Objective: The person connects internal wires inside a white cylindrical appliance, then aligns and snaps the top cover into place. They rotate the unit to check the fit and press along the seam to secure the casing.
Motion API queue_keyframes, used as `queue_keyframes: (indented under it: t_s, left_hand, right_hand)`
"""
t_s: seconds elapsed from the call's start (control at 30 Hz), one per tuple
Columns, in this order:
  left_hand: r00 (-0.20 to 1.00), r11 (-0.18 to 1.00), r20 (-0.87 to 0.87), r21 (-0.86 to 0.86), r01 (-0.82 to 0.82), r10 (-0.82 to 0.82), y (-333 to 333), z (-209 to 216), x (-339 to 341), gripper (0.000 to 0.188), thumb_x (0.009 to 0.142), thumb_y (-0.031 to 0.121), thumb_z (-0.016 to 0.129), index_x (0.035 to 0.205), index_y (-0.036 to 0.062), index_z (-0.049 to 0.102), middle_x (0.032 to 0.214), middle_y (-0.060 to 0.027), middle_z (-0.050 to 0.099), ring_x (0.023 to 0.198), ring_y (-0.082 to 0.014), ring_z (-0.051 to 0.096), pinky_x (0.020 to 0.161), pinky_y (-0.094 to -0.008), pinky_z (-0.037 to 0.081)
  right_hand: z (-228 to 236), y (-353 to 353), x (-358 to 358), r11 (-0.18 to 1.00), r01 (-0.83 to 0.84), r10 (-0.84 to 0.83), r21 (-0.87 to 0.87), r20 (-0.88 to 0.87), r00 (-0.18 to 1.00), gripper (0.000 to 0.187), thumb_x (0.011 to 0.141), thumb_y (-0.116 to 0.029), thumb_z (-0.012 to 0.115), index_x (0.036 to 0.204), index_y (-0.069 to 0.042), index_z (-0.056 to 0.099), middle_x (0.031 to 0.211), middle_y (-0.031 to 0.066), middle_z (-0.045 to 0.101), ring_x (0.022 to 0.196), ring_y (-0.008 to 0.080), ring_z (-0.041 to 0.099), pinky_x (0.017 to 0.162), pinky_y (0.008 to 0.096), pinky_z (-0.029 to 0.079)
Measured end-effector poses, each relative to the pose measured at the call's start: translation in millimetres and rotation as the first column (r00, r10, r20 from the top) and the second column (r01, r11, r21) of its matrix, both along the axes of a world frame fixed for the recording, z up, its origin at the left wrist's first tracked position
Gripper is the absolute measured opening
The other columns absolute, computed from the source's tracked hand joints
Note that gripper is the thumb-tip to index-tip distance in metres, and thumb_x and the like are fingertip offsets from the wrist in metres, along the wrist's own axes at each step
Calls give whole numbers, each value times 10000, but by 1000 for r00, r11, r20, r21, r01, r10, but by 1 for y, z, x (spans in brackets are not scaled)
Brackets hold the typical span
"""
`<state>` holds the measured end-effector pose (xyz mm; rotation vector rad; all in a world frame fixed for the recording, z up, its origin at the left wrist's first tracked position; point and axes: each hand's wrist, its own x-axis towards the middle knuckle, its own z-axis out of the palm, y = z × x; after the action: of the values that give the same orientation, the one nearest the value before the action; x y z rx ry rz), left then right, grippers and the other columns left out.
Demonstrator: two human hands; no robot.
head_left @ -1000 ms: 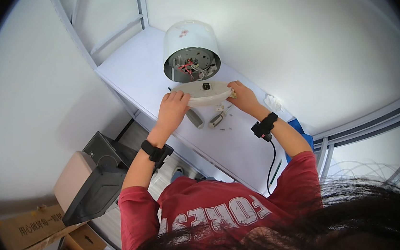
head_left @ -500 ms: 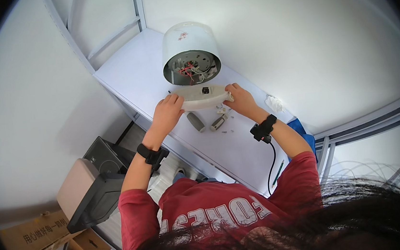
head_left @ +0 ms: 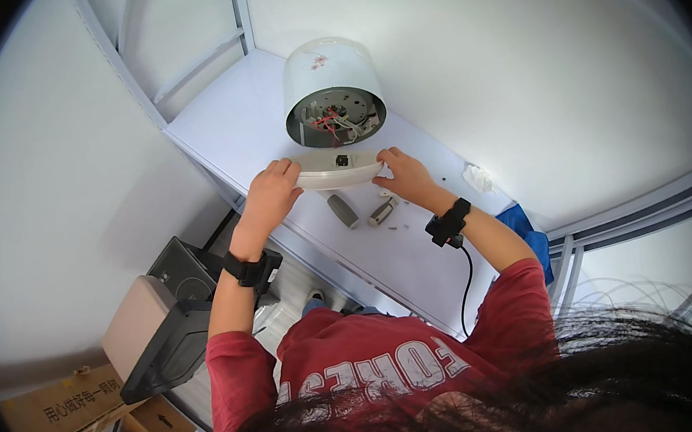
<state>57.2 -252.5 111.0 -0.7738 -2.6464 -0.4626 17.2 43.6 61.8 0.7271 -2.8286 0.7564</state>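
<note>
My left hand point(head_left: 273, 193) and my right hand point(head_left: 406, 178) grip opposite ends of a white rounded plastic cover point(head_left: 341, 177) with a small black socket in its upper face. Beyond it, a white cylindrical appliance housing point(head_left: 325, 68) with a flower print lies with its open end toward me. Red and white wires point(head_left: 334, 120) and a grey metal plate show inside. Just below the cover, a grey rounded elongated piece point(head_left: 343, 210) and a grey-and-white elongated piece point(head_left: 383, 210) rest on the table. Small loose bits lie beside them.
The white table point(head_left: 228, 115) runs diagonally under the work, against a wall. Crumpled white tissue point(head_left: 478, 177) and a blue item point(head_left: 525, 236) lie at the right. Cardboard boxes point(head_left: 68, 405) and a bin-like pink and black object point(head_left: 153, 330) stand at the lower left.
Both hands have shifted the cover slightly left. It is tipped so its edge faces me more. The housing still lies in the same place on the table.
</note>
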Motion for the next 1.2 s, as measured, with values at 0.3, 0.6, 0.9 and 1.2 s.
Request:
queue_keyframes:
  t_s: [0.3, 0.6, 0.9, 1.2]
  left_hand:
    - [998, 1000, -64, 8, 2, -2, 1, 9, -14, 369, 687, 39, 738, 995, 32, 536, 973, -113, 555, 916, -322, 564, 799, -412, 478]
    - [999, 1000, -26, 11, -25, 25, 11, -7, -32, 413, 703, 73, 746, 1048, 20, 525, 999, -109, 550, 962, -293, 562, 788, -388, 495]
    - [998, 996, -44, 81, -48, 52, 9, -19, -38, 419, 678, 55, 748, 1022, 18, 512, 989, -120, 545, 954, -311, 554, 784, -398, 497]
    - [982, 982, -133, 147, -118, 137, 19, -16, -59, 498, 631, 33, 771, 1042, 17, 492, 1030, -132, 524, 964, -323, 542, 776, -399, 509]
  right_hand:
    - [-9, -4, -11, 998, 11, -11, -59, -1, 1000, 361, 788, -245, 727, 1050, -87, 535, 982, 112, 592, 880, 332, 609, 725, 426, 498]
    - [6, 10, -20, 997, 64, -66, -41, -34, 997, 368, 787, -227, 723, 1064, -86, 526, 979, 122, 578, 856, 351, 607, 706, 435, 501]
    - [13, 5, -29, 999, 53, -52, 8, -94, 994, 392, 779, -213, 730, 1081, -79, 519, 976, 125, 586, 871, 344, 612, 715, 429, 507]
    - [22, -1, -44, 994, 113, -112, 5, -79, 991, 421, 775, -226, 732, 1103, -83, 511, 981, 129, 588, 897, 351, 607, 733, 438, 508]
